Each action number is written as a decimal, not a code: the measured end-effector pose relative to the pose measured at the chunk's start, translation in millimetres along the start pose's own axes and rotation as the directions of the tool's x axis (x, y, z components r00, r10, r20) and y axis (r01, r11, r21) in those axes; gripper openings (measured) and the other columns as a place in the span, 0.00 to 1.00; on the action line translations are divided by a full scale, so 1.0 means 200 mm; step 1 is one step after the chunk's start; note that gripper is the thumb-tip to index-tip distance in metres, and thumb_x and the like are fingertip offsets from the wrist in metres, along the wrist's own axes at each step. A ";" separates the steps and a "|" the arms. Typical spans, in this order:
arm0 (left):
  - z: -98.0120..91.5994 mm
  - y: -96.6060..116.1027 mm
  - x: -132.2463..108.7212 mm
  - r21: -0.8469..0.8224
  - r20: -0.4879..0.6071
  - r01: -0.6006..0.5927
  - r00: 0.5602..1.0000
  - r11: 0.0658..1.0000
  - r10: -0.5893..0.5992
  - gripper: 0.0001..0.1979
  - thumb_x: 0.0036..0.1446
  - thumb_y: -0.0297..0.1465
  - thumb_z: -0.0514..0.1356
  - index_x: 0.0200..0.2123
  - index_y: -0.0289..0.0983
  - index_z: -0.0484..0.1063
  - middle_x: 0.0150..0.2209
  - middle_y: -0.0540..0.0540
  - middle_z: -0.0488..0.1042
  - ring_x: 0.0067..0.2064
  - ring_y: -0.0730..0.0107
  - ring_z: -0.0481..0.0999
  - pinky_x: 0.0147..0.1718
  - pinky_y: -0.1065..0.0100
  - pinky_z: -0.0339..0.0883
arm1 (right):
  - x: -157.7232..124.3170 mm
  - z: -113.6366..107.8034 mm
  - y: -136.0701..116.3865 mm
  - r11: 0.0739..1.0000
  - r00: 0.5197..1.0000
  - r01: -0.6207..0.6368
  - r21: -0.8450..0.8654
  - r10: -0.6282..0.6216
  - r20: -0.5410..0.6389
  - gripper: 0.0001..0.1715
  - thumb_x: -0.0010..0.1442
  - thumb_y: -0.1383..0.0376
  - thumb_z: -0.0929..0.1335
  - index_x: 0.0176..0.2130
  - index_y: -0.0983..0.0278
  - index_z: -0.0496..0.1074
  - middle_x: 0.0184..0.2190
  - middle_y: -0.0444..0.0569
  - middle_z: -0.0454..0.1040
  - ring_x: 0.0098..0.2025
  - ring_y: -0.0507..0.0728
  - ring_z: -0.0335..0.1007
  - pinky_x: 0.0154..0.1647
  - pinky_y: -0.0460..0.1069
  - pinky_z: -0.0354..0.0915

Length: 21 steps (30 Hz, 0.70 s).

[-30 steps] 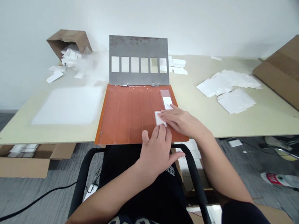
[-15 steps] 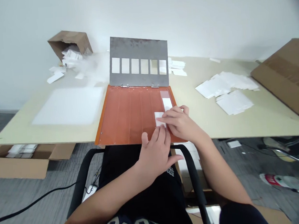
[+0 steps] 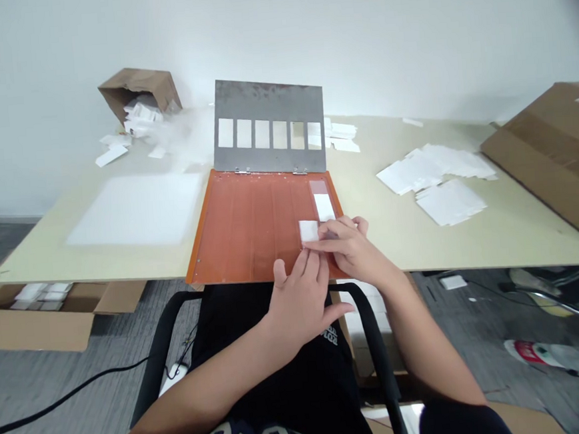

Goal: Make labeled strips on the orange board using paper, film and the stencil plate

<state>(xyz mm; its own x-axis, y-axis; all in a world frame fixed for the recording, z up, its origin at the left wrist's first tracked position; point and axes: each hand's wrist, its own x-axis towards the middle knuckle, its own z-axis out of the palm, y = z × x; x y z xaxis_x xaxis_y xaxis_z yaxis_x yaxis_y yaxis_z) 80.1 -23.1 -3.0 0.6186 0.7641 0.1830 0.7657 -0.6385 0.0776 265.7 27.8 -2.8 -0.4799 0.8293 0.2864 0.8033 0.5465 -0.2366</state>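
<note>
Left hand [image 3: 300,299] spread, fingertips at white card [image 3: 308,230] | right hand [image 3: 349,246] curled, grip unclear | risk: uneven finger pressure could skew card

The board [image 3: 250,227] is showing orange-red with faint lengthwise stripes; the flap [image 3: 268,101] is looking grey, mottled darker along its top. The small card [image 3: 308,229] is appearing white, the worktop [image 3: 396,235] pale yellowish, the floor [image 3: 107,392] streaked grey.

Red-labelled bottle [image 3: 556,356] on grey floor [image 3: 85,427], black chair arm [image 3: 371,334]
</note>
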 end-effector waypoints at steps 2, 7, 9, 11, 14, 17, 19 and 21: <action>0.00 0.00 0.00 0.002 0.001 -0.003 1.000 1.000 0.003 0.41 0.63 0.56 0.44 0.65 0.30 0.60 0.65 0.32 0.62 0.65 0.45 0.59 0.54 0.45 0.59 | -0.02 -0.01 0.01 0.999 0.998 -0.048 -0.014 0.047 -0.044 0.35 0.65 0.76 0.55 0.56 0.45 0.73 0.43 0.48 0.72 0.43 0.58 0.62 0.45 0.57 0.48; 0.01 0.00 0.00 0.007 0.004 0.002 1.000 1.000 -0.002 0.41 0.63 0.56 0.45 0.65 0.30 0.59 0.65 0.30 0.62 0.66 0.44 0.58 0.54 0.45 0.59 | -0.06 -0.02 0.05 0.993 0.990 -0.116 -0.027 0.113 -0.088 0.33 0.62 0.77 0.56 0.48 0.48 0.78 0.41 0.48 0.72 0.42 0.59 0.61 0.44 0.58 0.48; 0.01 0.00 0.00 0.000 0.007 0.008 1.000 1.000 -0.008 0.41 0.63 0.56 0.44 0.65 0.30 0.59 0.66 0.31 0.61 0.65 0.45 0.59 0.54 0.45 0.60 | -0.08 -0.02 0.05 0.996 0.993 -0.094 -0.004 0.093 -0.071 0.32 0.61 0.77 0.57 0.44 0.48 0.80 0.41 0.47 0.72 0.43 0.59 0.62 0.45 0.58 0.48; 0.01 0.00 0.00 -0.003 0.006 0.010 1.000 1.000 -0.010 0.41 0.63 0.56 0.44 0.66 0.30 0.59 0.66 0.32 0.61 0.65 0.46 0.59 0.54 0.45 0.60 | -0.09 -0.03 0.05 0.996 0.994 -0.085 0.017 0.086 -0.072 0.32 0.60 0.77 0.57 0.42 0.48 0.80 0.41 0.46 0.73 0.43 0.59 0.63 0.45 0.57 0.48; 0.01 0.00 0.00 0.000 0.003 0.009 1.000 1.000 -0.009 0.41 0.63 0.56 0.46 0.66 0.31 0.58 0.66 0.32 0.61 0.66 0.44 0.59 0.53 0.45 0.60 | -0.09 -0.04 0.05 0.992 0.984 -0.128 -0.001 0.127 -0.126 0.28 0.61 0.76 0.59 0.42 0.50 0.80 0.43 0.46 0.74 0.44 0.59 0.65 0.45 0.57 0.49; 0.00 0.00 0.00 0.000 0.005 0.007 1.000 1.000 -0.007 0.41 0.63 0.56 0.44 0.66 0.31 0.59 0.66 0.31 0.61 0.65 0.44 0.59 0.53 0.45 0.60 | -0.06 -0.05 0.05 0.985 0.973 -0.169 -0.019 0.164 -0.164 0.20 0.65 0.69 0.61 0.42 0.52 0.79 0.43 0.47 0.75 0.44 0.60 0.67 0.44 0.57 0.49; 0.00 0.00 0.00 -0.001 0.004 0.007 1.000 1.000 -0.007 0.41 0.64 0.56 0.42 0.66 0.31 0.59 0.66 0.31 0.61 0.65 0.44 0.59 0.53 0.44 0.59 | -0.03 -0.05 0.06 0.987 0.976 -0.161 -0.004 0.159 -0.146 0.15 0.66 0.64 0.63 0.43 0.52 0.78 0.44 0.47 0.76 0.46 0.61 0.67 0.45 0.58 0.49; 0.00 0.00 0.00 -0.003 0.004 0.008 1.000 1.000 -0.008 0.41 0.64 0.56 0.41 0.66 0.31 0.59 0.66 0.31 0.61 0.65 0.45 0.60 0.53 0.44 0.59 | 0.02 -0.06 0.07 0.991 0.986 -0.135 0.021 0.136 -0.095 0.13 0.66 0.60 0.64 0.44 0.52 0.77 0.48 0.47 0.76 0.49 0.63 0.67 0.47 0.60 0.49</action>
<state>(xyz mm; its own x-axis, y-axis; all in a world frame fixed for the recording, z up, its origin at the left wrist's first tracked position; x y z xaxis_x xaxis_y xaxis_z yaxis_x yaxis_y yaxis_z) 79.7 -22.5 -2.3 0.6129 0.7698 0.1781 0.7704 -0.6323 0.0817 280.2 37.0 6.7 -0.3300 0.8812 0.3386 0.8530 0.4319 -0.2929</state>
